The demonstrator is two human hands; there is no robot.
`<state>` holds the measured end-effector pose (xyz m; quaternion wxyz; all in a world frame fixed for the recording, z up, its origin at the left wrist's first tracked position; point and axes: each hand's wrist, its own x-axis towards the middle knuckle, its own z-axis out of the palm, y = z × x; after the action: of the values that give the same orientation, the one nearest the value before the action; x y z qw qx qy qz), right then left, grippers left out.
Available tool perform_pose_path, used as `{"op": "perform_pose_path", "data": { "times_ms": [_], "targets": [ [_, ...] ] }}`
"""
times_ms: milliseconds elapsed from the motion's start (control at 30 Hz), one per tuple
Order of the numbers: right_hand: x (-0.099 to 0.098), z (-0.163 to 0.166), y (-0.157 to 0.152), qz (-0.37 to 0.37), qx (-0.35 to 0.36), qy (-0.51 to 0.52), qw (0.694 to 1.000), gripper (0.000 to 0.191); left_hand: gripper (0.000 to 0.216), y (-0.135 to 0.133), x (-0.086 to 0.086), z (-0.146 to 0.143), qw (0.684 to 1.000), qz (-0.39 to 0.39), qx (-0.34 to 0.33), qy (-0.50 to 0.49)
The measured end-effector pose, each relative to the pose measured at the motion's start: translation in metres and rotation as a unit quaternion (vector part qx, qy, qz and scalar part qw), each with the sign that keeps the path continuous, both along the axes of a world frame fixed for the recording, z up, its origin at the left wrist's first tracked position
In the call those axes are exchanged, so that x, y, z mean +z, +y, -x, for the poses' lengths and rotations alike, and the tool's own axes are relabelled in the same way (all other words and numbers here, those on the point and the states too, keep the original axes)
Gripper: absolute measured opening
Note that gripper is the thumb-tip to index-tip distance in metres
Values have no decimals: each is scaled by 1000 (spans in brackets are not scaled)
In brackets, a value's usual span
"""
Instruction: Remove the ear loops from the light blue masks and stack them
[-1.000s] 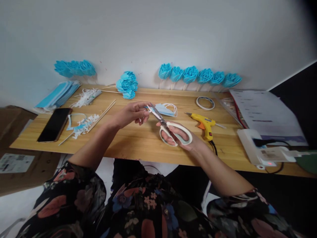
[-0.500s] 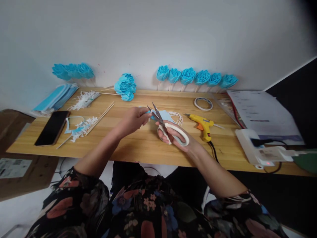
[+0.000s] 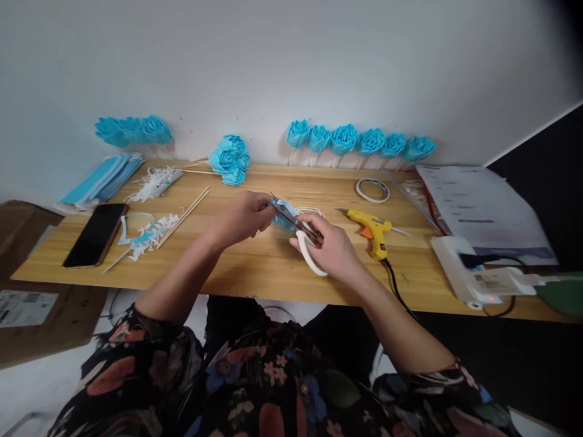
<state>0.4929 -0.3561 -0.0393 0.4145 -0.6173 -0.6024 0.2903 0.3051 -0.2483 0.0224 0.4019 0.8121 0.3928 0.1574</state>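
Observation:
My left hand (image 3: 248, 213) is closed, pinching one end of a blue face mask (image 3: 283, 220) above the middle of the table. White ear loops (image 3: 314, 211) trail from the mask toward the right. My right hand (image 3: 330, 246) is wrapped around white-handled scissors (image 3: 310, 258). Their metal blades lie along the mask, with the tips close to my left fingertips. Whether the blades are parted at this moment is hard to see, and part of the mask is hidden behind them.
A yellow glue gun (image 3: 371, 226), a tape roll (image 3: 372, 190) and a power strip (image 3: 455, 270) lie to the right. On the left are a phone (image 3: 95, 235), wooden sticks (image 3: 184, 215), white strings (image 3: 157, 183) and stacked masks (image 3: 102, 176). Blue flowers (image 3: 345, 139) line the wall.
My right hand has turned over, back of the hand now upward, and the scissors have swung lower and flatter along the mask. My left hand has barely shifted.

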Motion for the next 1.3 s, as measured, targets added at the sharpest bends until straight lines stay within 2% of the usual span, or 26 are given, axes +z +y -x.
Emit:
{"op": "perform_pose_path", "data": {
  "times_ms": [67,133,267,400,567,767,967,1133,1300],
  "targets": [
    [0,1,0,7,6,38,999,36,36,1,-6,-1,1000,-1,-3,-11],
    [-2,2,1,49,37,140,988,38,38,1,-13,-1,1000,-4,-15,-24],
    [-3,3,2,130,77,341,928,50,37,1,-24,-4,998,-41,-40,-42],
    [-3,7,4,128,108,433,886,47,35,1,-29,-8,993,-106,-38,-40],
    [-11,11,12,120,126,470,865,42,32,2,-38,-11,988,-146,-41,-25],
    [-18,11,21,161,93,513,838,49,29,8,-56,-13,984,-174,-30,-15],
    [-18,11,20,172,76,496,848,52,31,13,-72,-11,984,-167,-30,-49],
    [-20,11,22,174,67,488,852,53,31,16,-78,-8,984,-165,-17,-69],
    [-20,13,20,169,127,503,838,55,28,20,-79,-8,984,-170,-1,-51]
  ]
}}
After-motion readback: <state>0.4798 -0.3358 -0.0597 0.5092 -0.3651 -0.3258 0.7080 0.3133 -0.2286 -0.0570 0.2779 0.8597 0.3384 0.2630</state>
